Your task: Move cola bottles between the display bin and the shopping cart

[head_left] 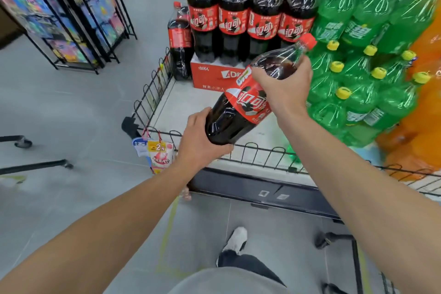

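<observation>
fingers of the left hand (202, 136) curl under the base of the cola bottle (241, 107); right hand (284, 86) wraps its shoulder below the cap. bottle's tilted, held in the air over the display bin (262, 150), near the stacked cola (238, 19). risk imo: heavy, slick plastic, so a loose grip could let it slip & hit the wire rail or knock the stack.

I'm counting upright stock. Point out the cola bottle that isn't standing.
The cola bottle held tilted over the display bin by both hands, red cap up-right; the others stand upright.
</observation>
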Demonstrator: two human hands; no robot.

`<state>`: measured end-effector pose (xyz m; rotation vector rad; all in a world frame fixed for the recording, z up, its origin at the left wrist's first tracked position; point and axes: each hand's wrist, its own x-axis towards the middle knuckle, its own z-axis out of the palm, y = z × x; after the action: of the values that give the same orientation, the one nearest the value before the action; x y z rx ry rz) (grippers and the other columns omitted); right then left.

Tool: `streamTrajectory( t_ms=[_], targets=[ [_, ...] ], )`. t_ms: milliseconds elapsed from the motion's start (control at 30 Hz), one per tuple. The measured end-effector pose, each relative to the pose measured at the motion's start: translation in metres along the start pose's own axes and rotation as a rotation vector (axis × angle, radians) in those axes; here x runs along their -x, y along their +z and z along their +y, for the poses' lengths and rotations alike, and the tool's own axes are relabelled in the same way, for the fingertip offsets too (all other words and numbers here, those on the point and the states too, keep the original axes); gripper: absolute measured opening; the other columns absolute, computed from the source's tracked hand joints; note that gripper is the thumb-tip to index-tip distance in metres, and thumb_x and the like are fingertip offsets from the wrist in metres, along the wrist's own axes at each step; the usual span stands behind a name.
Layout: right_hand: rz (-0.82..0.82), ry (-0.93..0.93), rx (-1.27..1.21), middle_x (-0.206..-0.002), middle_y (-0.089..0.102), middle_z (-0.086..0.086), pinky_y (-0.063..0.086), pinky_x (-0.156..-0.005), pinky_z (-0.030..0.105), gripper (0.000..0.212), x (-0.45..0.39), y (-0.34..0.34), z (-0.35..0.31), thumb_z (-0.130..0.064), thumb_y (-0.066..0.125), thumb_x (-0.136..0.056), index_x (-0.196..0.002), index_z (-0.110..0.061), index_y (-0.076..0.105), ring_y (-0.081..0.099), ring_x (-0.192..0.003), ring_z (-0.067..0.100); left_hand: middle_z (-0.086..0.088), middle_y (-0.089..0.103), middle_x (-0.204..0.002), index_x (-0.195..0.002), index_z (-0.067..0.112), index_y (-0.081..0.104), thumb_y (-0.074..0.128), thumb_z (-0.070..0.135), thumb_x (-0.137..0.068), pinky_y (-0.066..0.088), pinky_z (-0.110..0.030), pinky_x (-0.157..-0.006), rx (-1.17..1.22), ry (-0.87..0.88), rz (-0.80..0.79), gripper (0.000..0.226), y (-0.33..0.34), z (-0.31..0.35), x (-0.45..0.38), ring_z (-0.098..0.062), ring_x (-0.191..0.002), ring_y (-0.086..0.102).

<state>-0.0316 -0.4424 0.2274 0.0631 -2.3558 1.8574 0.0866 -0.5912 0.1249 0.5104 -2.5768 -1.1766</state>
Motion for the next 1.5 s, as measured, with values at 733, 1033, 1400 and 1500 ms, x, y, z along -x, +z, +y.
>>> streamTrajectory(
  t_ms=[733, 1033, 1400, 1500],
  targets=[
    [0.050, -0.029, 0.242, -0.133, 0.044, 0.002, 0.027, -0.095, -0.003, 0.097, -0.185, 0.074, 0.099, -0.029, 0.091, -0.065, -0.147, -0.011, 0.040, 0.044, -0.121, 0.010, 0.007, 0.061, -0.123, -0.127, 0.031, 0.051, 0.091, 0.032, -0.034, 0.056, -0.038, -0.091, 0.174, -0.144, -0.485, 0.101, 0.125, -0.055, -0.235, -0.017, -0.114, 0.059],
    [0.156, 0.018, 0.325, -0.124, 0.046, 0.002, 0.027, -0.097, 0.000, 0.087, -0.202, 0.094, 0.141, -0.026, 0.089, -0.066, -0.139, -0.005, 0.045, 0.042, -0.114, 0.010, 0.002, 0.062, -0.123, -0.128, 0.030, 0.051, 0.088, 0.031, -0.038, 0.060, -0.038, -0.083, 0.195, -0.116, -0.595, 0.097, 0.166, -0.086, -0.280, -0.017, -0.110, 0.063],
    [0.050, 0.002, 0.384, -0.133, 0.043, 0.007, 0.030, -0.110, 0.010, 0.108, -0.196, 0.090, 0.155, -0.028, 0.089, -0.064, -0.152, 0.000, 0.033, 0.041, -0.125, 0.010, 0.002, 0.060, -0.134, -0.142, 0.026, 0.045, 0.094, 0.032, -0.052, 0.052, -0.041, -0.102, 0.371, -0.155, -0.619, 0.102, 0.203, -0.100, -0.270, -0.014, -0.125, 0.058],
    [0.000, -0.022, 0.386, -0.134, 0.041, 0.004, 0.025, -0.108, 0.006, 0.107, -0.188, 0.090, 0.152, -0.026, 0.090, -0.062, -0.150, -0.002, 0.036, 0.036, -0.124, 0.005, 0.009, 0.063, -0.126, -0.137, 0.017, 0.048, 0.089, 0.026, -0.057, 0.049, -0.020, -0.096, 0.357, -0.146, -0.658, 0.090, 0.181, -0.092, -0.270, 0.003, -0.114, 0.059]
  ],
)
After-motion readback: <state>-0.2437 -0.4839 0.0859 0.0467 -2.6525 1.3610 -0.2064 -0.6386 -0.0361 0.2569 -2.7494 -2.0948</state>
